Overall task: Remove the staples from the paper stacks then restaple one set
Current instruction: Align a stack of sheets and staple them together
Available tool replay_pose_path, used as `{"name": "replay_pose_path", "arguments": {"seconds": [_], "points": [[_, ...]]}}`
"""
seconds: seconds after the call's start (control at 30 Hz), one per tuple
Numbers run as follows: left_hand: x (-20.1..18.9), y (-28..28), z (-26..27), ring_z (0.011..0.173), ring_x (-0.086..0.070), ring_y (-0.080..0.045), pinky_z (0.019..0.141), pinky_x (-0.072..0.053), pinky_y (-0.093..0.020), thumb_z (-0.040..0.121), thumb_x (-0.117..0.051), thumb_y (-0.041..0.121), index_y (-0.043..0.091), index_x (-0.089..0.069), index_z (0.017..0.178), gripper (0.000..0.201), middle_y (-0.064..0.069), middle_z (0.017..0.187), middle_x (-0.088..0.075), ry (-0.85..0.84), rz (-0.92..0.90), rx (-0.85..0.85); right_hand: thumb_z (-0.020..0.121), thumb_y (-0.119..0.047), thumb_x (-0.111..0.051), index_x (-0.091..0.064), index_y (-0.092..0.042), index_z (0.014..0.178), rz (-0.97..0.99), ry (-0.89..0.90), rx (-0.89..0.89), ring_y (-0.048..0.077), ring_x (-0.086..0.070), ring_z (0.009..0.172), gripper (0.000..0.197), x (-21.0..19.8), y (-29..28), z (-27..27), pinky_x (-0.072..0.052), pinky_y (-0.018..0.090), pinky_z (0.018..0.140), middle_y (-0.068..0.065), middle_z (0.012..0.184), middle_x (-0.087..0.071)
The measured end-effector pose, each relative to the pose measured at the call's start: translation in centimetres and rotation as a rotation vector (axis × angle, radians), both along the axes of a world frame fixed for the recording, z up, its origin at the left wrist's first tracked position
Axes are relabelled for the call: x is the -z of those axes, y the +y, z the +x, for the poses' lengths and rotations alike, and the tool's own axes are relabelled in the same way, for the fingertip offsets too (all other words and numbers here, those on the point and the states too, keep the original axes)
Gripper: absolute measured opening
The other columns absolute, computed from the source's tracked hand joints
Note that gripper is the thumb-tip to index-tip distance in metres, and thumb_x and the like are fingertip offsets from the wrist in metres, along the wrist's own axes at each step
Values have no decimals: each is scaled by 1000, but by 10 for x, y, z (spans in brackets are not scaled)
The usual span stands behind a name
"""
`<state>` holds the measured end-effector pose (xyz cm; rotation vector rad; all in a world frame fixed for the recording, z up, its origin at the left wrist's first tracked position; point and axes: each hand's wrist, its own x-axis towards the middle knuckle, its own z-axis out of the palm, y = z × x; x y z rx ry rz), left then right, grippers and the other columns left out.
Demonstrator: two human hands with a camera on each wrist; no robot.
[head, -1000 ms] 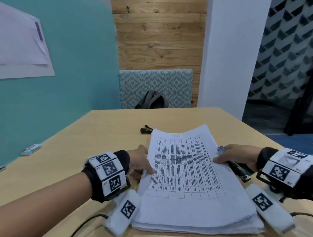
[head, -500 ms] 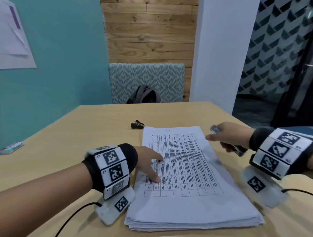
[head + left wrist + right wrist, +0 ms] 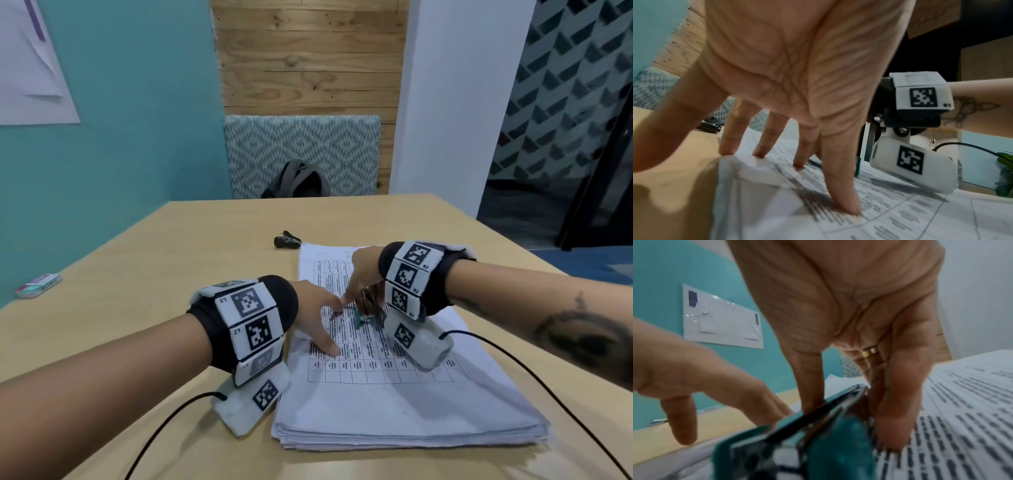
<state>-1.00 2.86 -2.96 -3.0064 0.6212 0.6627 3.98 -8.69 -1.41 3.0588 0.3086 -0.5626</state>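
One thick paper stack (image 3: 394, 407) lies on the table (image 3: 191, 246), and it appears to be the only paper in play; whether it is several stapled sets piled together cannot be told from these views. The left hand (image 3: 317, 310) is spread flat, its fingers (image 3: 840, 186) straight and pressing down on the printed top sheet near the stack's left edge, holding nothing. The right hand (image 3: 363, 279) has its fingers curled around a teal stapler (image 3: 818, 431), tilted nose-down so that it touches or nearly touches the top sheet near the middle of the page, close beside the left fingertips. No staple shows anywhere: the corners are either out of sight, blurred, or too small to read, so I cannot say whether any staple has been pulled. A small black tool (image 3: 287, 240), probably a staple remover, lies untouched on the table just beyond the stack's far left corner, apart from both hands. My reading is that the task is at an early or middle stage, since the remover is idle while the stapler is in hand. That could mean the stapler's own tip is being used for prying, or that restapling is about to start. Either way, at least one set remains to be fastened, and the stapler is not at a corner or edge where a staple would go.
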Motion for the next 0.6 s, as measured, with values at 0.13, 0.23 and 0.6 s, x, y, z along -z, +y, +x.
{"name": "replay_pose_path", "arguments": {"seconds": [0.13, 0.23, 0.6], "points": [[1, 1, 1, 131, -37, -21, 87, -36, -26, 82, -63, 46, 25, -29, 144, 74, -2, 149, -33, 1, 1, -13, 88, -53, -52, -54, 0, 110, 44, -14, -26, 7, -66, 70, 58, -8, -7, -2, -39, 18, 56, 7, 99, -67], [-1, 0, 2, 131, -37, -21, 84, -36, -25, 82, -63, 46, 26, -30, 144, 73, -1, 148, -34, 8, 9, -14, 87, -57, -49, -44, 1, 132, 123, -106, -8, 24, -65, 97, 73, -25, -21, -17, -43, 21, 58, 14, 114, -63], [-7, 55, -96, 138, -24, -4, 111, -19, -18, 79, -44, 66, 38, -15, 146, 79, 14, 153, -23, -79, 17, 101, 53, -92, -17, -35, -43, 137, 187, -160, -198, -9, -45, 114, 98, 8, -106, -196, -36, 14, 96, -28, 125, -49]]}}
